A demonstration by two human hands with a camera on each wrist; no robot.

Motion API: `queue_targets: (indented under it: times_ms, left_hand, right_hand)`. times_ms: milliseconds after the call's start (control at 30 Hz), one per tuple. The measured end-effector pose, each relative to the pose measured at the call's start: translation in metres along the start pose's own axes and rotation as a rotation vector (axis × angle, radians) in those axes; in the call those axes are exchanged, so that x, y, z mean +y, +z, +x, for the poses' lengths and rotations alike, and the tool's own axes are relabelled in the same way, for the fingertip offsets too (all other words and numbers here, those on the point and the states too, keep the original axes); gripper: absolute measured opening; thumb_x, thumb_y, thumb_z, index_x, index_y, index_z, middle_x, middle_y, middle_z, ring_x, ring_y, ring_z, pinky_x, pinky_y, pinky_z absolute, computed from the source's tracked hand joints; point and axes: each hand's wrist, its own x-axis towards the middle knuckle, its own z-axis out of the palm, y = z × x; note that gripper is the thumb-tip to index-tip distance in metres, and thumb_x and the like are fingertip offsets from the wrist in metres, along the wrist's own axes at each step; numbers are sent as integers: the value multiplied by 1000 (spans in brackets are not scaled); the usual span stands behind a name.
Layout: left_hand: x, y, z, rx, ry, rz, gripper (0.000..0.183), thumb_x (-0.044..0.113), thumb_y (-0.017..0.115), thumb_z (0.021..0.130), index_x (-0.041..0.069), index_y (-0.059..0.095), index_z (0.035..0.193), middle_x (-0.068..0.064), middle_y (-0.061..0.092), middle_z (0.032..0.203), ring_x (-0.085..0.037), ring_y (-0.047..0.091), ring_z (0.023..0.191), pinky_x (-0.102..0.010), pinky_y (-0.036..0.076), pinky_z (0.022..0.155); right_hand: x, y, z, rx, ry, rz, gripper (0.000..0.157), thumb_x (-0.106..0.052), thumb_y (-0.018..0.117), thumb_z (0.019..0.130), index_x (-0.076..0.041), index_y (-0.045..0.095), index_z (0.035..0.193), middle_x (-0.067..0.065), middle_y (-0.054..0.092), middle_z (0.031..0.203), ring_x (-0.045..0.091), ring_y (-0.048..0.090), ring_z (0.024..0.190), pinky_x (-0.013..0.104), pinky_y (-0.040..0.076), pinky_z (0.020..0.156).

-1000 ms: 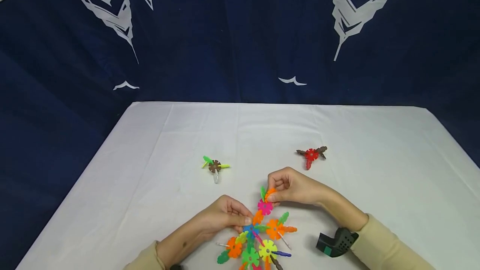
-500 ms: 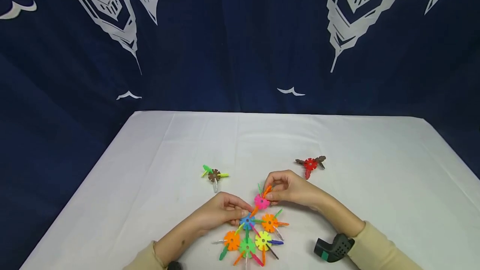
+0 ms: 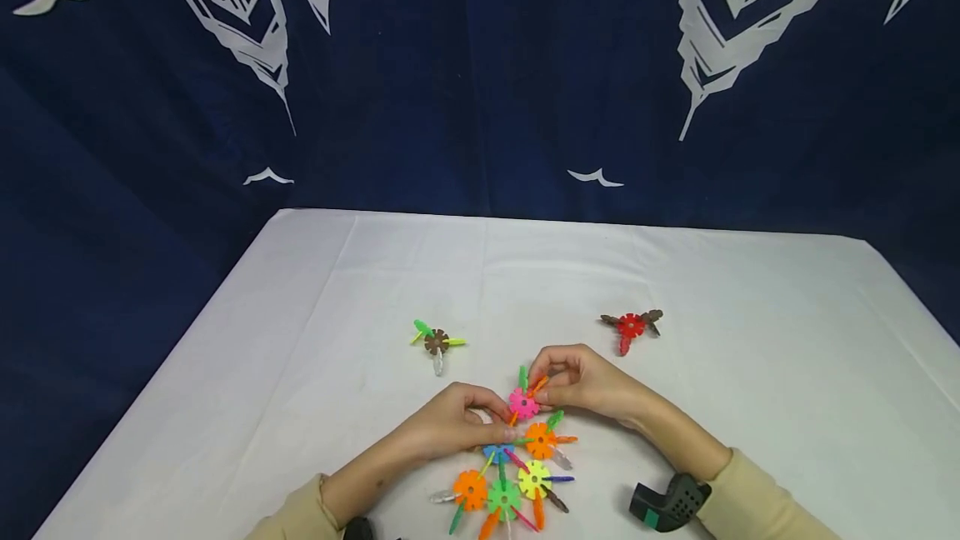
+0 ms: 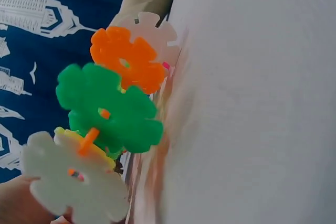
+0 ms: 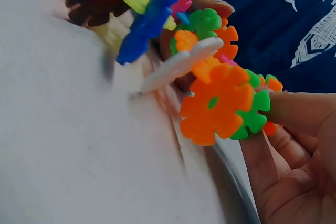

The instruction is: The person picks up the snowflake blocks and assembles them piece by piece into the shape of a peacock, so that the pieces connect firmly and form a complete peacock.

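Observation:
A cluster of notched, snowflake-shaped plastic building discs lies near the front of the table, slotted into each other at angles. Its blue disc [image 3: 498, 453] is partly under the thumb of my left hand [image 3: 457, 422], whose finger and thumb pinch the cluster between that disc and the pink disc [image 3: 523, 402]. My right hand [image 3: 588, 379] pinches an orange disc slotted into the pink one's upper right. Lower in the cluster are a yellow disc [image 3: 535, 480] and a light green disc [image 3: 504, 500]. The left wrist view shows a white disc [image 4: 79, 182] and a green disc [image 4: 110, 108] close up.
Farther back on the white table [image 3: 315, 340] lie two small joined pieces: one with a brown centre [image 3: 437, 343] at left, one with a red centre [image 3: 631, 325] at right. A black device [image 3: 670, 503] sits by the right wrist. A dark blue curtain hangs behind.
My left finger and thumb have shifted slightly up and right, closer to the pink disc, and cover more of the blue one. The cluster has turned flatter to the view, which has also tilted.

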Motion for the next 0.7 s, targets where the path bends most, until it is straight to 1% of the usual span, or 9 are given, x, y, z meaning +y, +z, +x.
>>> queue_targets:
  times_ms: [100, 233, 267, 367, 433, 500, 567, 700]
  left_hand:
    - [-1, 1, -1, 15, -14, -39, 18, 11, 72, 82, -2, 66, 94, -3, 65, 78, -7, 52, 54, -17, 45, 49]
    - [-3, 1, -1, 43, -8, -50, 19, 9, 74, 81, -3, 67, 94, -5, 67, 77, -9, 57, 60, -18, 48, 54]
    - [-4, 1, -1, 49, -4, -49, 19, 10, 74, 80, -3, 68, 93, -5, 67, 77, -9, 58, 62, -19, 49, 56]
    - [-4, 1, -2, 59, 4, -46, 22, 11, 75, 79, -3, 69, 95, -5, 68, 80, -11, 62, 68, -21, 51, 64]
    - [-5, 1, -2, 54, 3, -51, 24, 12, 75, 79, -3, 69, 97, -6, 69, 82, -12, 64, 71, -23, 52, 68]
    - [-5, 0, -2, 47, 5, -52, 26, 12, 74, 81, -4, 68, 100, -7, 69, 83, -13, 65, 74, -23, 53, 70]
    - [-5, 0, -3, 39, 11, -52, 26, 12, 72, 82, -5, 68, 102, -9, 70, 84, -14, 66, 76, -24, 53, 71]
    - [-6, 0, -3, 33, 32, -55, 25, 10, 70, 84, -6, 67, 103, -11, 70, 85, -14, 66, 77, -23, 53, 72]
  right_hand:
    - [0, 3, 0, 20, 10, -31, 14, 4, 63, 86, 11, 58, 96, 16, 65, 83, 14, 64, 73, 29, 55, 71]
    - [-1, 6, 1, 53, 11, -73, 16, 3, 65, 85, 9, 58, 99, 18, 64, 85, 17, 65, 73, 33, 56, 71]
    - [-1, 6, 1, 59, 7, -85, 19, 3, 65, 85, 8, 58, 101, 18, 63, 87, 17, 65, 73, 32, 56, 70]
    - [-3, 7, 1, 51, -19, -107, 33, 3, 67, 84, 6, 54, 114, 18, 60, 91, 19, 64, 70, 30, 56, 69]
    - [-3, 7, 1, 39, -39, -136, 41, 3, 68, 83, 5, 53, 121, 18, 58, 92, 19, 63, 68, 29, 55, 69]
    - [-4, 8, 1, 35, -54, -163, 45, 4, 68, 82, 5, 52, 125, 18, 56, 93, 18, 61, 66, 28, 55, 69]
    - [-4, 10, 1, 34, -62, -190, 44, 6, 66, 83, 6, 53, 124, 17, 54, 93, 17, 61, 66, 29, 55, 69]
    - [-5, 13, 2, 55, -63, -190, 43, 13, 63, 82, 6, 55, 123, 17, 54, 92, 17, 63, 70, 35, 56, 69]
